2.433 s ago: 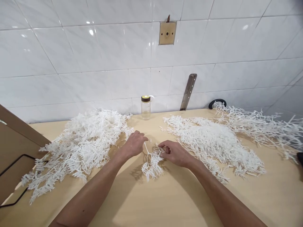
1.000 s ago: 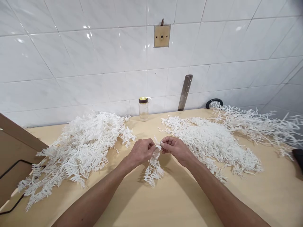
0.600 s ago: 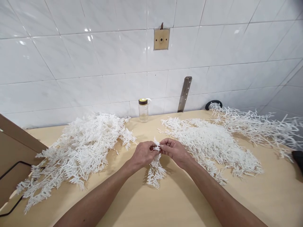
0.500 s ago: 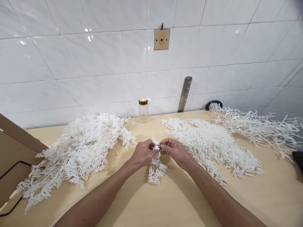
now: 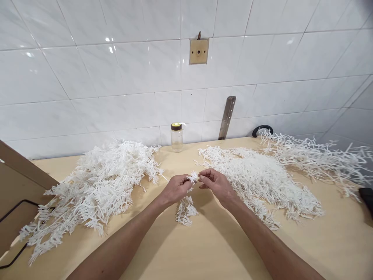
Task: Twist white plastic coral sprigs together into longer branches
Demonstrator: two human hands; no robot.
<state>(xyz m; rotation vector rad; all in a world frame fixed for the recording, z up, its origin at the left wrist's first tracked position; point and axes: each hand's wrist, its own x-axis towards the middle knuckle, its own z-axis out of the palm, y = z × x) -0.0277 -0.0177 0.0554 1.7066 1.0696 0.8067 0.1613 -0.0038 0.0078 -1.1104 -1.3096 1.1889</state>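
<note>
Both hands meet over the middle of the surface (image 5: 221, 249) — left hand (image 5: 175, 189) and right hand (image 5: 215, 182) each pinched shut on the top of one small white branched plastic sprig (image 5: 186, 202), fingertips close together so the piece can be worked at that spot while its lower part hangs down to the wood. A heap of white sprigs (image 5: 96, 186) lies to the left, another heap (image 5: 262, 182) to the right — both within reach; a clear jar (image 5: 176, 137) stands at the tiled wall.
</note>
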